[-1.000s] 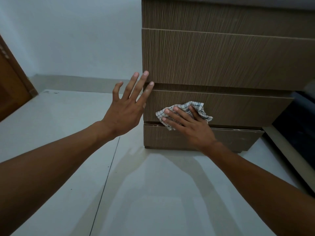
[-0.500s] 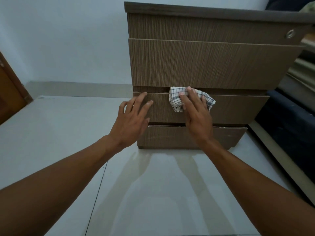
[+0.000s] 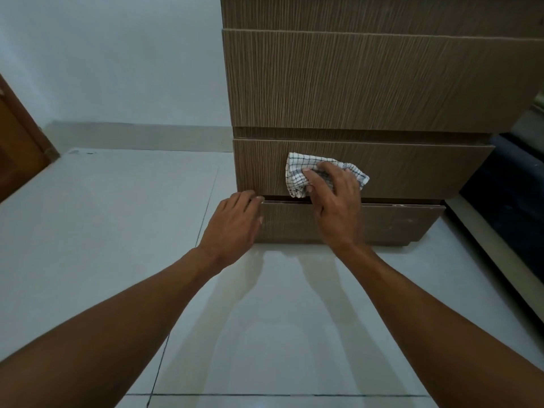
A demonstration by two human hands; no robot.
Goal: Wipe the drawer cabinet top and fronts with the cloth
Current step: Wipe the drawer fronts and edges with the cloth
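A brown wood-grain drawer cabinet (image 3: 368, 83) stands on the floor in front of me, its top out of view. My right hand (image 3: 335, 201) presses a white checked cloth (image 3: 297, 175) against the front of the second-lowest drawer (image 3: 418, 172). My left hand (image 3: 235, 222) holds nothing; its fingertips touch the left end of the gap between that drawer and the lowest drawer (image 3: 394, 225). The lowest drawer front sits slightly set back.
Pale floor tiles (image 3: 117, 231) spread to the left and below me. A brown wooden door (image 3: 17, 142) is at the far left by the white wall. Dark furniture (image 3: 512, 201) stands close to the cabinet's right side.
My right hand has slid the cloth down from the drawer's top edge to its middle. My left hand has dropped to the gap above the lowest drawer. The view has moved closer.
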